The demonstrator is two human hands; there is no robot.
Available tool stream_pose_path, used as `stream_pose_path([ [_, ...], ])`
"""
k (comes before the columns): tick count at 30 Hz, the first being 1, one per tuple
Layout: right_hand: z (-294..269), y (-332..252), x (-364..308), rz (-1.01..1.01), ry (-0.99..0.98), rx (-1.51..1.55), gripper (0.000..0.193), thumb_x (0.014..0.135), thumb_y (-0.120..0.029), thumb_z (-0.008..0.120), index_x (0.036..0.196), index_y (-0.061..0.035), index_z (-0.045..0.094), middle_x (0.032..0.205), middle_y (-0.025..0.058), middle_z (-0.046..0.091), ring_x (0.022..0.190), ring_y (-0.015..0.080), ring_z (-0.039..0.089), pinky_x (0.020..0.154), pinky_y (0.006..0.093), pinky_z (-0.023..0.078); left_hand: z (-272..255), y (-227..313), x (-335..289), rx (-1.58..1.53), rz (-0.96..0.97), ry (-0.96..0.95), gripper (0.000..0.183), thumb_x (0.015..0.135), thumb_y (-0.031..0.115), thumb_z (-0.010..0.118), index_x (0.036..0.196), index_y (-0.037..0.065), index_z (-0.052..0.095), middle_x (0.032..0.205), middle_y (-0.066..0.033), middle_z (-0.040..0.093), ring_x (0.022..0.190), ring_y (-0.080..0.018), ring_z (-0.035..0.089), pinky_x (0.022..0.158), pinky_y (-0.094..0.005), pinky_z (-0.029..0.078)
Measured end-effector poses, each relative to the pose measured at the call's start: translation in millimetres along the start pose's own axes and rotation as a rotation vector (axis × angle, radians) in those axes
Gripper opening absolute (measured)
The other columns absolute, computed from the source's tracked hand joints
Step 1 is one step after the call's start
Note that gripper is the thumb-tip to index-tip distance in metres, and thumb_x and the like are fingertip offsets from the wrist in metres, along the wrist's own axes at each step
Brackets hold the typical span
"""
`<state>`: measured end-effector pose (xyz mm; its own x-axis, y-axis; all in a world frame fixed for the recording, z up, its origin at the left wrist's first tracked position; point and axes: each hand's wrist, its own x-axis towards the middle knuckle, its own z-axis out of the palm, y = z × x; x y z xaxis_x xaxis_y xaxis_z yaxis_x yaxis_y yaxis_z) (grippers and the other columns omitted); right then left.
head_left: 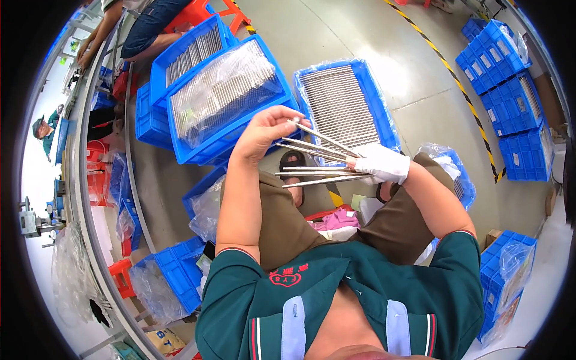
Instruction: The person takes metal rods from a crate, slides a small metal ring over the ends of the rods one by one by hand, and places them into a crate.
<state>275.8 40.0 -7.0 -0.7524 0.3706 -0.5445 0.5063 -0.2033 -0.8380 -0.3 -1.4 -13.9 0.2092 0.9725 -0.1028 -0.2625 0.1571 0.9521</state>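
My right hand (384,164), in a white glove with bare fingertips, is closed round one end of several thin metal rods (318,174). Their free ends fan out to the left above my lap. My bare left hand (270,131) pinches the far end of the uppermost rod (327,138), whose other end lies in the right hand's grip. A small whitish bit shows at the left fingertips; I cannot tell whether it is the rod's tip or something separate. Just beyond my hands stands a plastic-lined blue crate (379,99) holding rows of similar rods (337,99).
Blue crates (225,144) of rods under clear plastic are stacked at the left. More crates (507,78) stand along the right. A pink cloth (337,221) lies between my legs. Another person's arm (103,27) shows at the upper left, beside a metal-framed bench (90,198).
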Motion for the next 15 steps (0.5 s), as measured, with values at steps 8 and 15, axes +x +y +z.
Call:
stream_pose_path([
  [8,-10,5,-1,-0.037,0.089,-0.052,0.026,0.086,-0.03,0.056,0.086,-0.0031,0.055,0.065,0.0,0.048,0.054,0.0076,0.041,0.046,0.0251,0.036,-21,-8,1,-0.018,0.011,0.266,0.026,0.088,0.024,0.056,0.1,0.001,0.058,0.09,-0.011,0.065,0.094,-0.0198,0.061,0.084,-0.0295,0.045],
  [15,-2,8,7,-0.484,0.64,-0.397,0.023,0.08,-0.026,0.062,0.09,-0.0061,0.057,0.069,0.0127,0.057,0.062,0.0241,0.057,0.058,0.0338,0.044,18,-47,22,-0.963,0.061,0.166,0.035,0.093,0.031,0.043,0.098,0.0,0.056,0.104,-0.0171,0.059,0.111,-0.0325,0.05,0.096,-0.051,0.039],
])
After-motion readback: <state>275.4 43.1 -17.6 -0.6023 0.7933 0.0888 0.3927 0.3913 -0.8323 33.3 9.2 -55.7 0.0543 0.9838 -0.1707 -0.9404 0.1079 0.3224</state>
